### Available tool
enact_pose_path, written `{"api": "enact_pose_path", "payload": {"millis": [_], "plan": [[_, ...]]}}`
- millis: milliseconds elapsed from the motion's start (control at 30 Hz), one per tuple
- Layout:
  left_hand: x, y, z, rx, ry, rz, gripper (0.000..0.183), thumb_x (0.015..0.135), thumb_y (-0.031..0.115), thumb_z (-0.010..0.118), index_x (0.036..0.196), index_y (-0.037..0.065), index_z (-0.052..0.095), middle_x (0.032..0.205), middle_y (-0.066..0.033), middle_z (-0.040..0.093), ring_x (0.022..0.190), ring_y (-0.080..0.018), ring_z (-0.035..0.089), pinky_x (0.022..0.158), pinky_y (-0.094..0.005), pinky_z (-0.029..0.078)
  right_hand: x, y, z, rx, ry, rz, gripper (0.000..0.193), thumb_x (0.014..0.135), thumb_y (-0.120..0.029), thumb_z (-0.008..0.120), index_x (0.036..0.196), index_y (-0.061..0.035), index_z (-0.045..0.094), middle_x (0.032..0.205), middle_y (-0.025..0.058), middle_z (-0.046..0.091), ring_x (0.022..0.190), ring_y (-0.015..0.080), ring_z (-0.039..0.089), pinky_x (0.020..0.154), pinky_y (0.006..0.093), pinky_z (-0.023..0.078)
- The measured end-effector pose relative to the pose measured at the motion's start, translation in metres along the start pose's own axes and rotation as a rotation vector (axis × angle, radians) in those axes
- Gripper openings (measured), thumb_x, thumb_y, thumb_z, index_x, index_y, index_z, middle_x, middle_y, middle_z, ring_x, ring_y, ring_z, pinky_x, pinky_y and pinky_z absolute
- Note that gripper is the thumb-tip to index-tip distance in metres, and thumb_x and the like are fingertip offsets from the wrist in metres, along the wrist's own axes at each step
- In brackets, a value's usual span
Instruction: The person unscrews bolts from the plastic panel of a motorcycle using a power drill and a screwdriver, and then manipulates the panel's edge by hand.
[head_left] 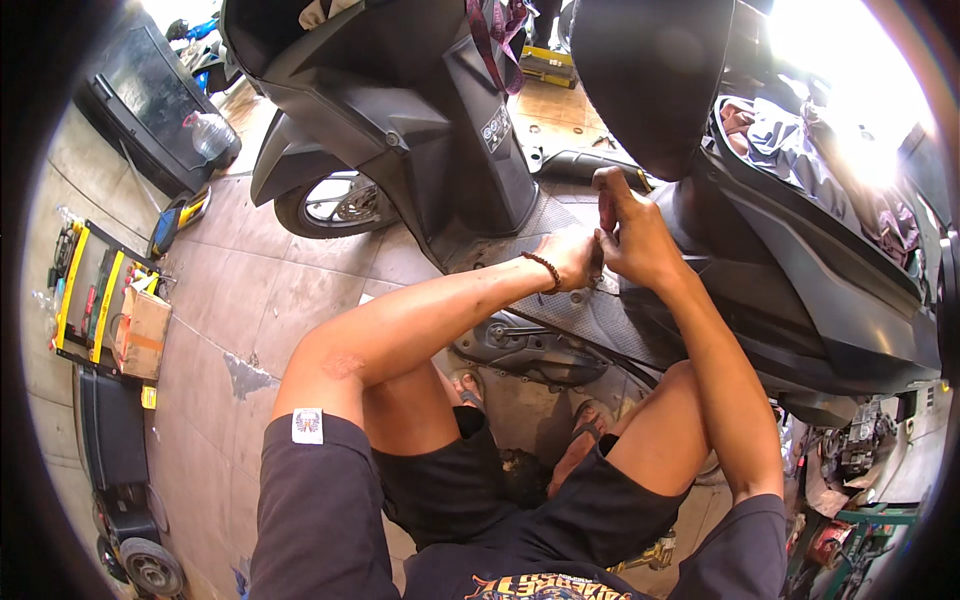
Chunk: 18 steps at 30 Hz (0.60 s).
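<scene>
My left hand (pixel 572 258) and my right hand (pixel 638 238) meet above the ribbed footboard (pixel 545 228) of a dark grey scooter (pixel 370 110). Both have their fingers curled in. A small dark reddish piece (pixel 607 212) shows at the fingers of my right hand; its kind cannot be made out. Whatever lies inside my left fist is hidden. Below them, near my feet, a dark engine side cover (pixel 530 350) sits at the scooter's lower edge.
The scooter's front wheel (pixel 345 205) is to the left, its raised seat (pixel 655 70) ahead. Cloths (pixel 800 150) fill the open storage space at right. A toolbox (pixel 90 290), cardboard box (pixel 142 330) and plastic bottle (pixel 210 135) line the left side. Engine parts (pixel 855 440) lie at lower right.
</scene>
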<state>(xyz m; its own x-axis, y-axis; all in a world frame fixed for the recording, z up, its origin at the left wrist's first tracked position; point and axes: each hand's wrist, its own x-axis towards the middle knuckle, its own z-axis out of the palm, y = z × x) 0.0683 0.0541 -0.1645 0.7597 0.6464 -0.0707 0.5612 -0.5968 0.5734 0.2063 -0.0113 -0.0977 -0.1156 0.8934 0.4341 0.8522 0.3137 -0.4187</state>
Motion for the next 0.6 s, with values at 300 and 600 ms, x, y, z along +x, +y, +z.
{"api": "enact_pose_path", "payload": {"millis": [300,600], "plan": [[-0.004,0.003,-0.006,0.03,-0.031,0.074,0.017,0.081,0.01,0.076,0.096,0.004,0.075,0.095,-0.018,0.077,0.089,-0.0352,0.074,0.08,-0.0467,0.058,0.0,-0.004,-0.006,0.055,-0.032,0.017,0.056,0.076,0.01,0.071,0.123,-0.0079,0.046,0.082,0.0126,0.059,0.075,0.03,0.065,0.071,0.0411,0.053],[-0.016,0.0,-0.011,0.124,-0.004,0.116,0.033,0.086,0.025,0.076,0.114,0.007,0.074,0.098,-0.0161,0.076,0.091,-0.0308,0.075,0.086,-0.0447,0.06,0.017,-0.008,-0.006,-0.112,-0.132,0.079,0.058,0.076,0.002,0.08,0.127,-0.0062,0.051,0.08,0.0171,0.069,0.071,0.032,0.07,0.068,0.0422,0.053]]}}
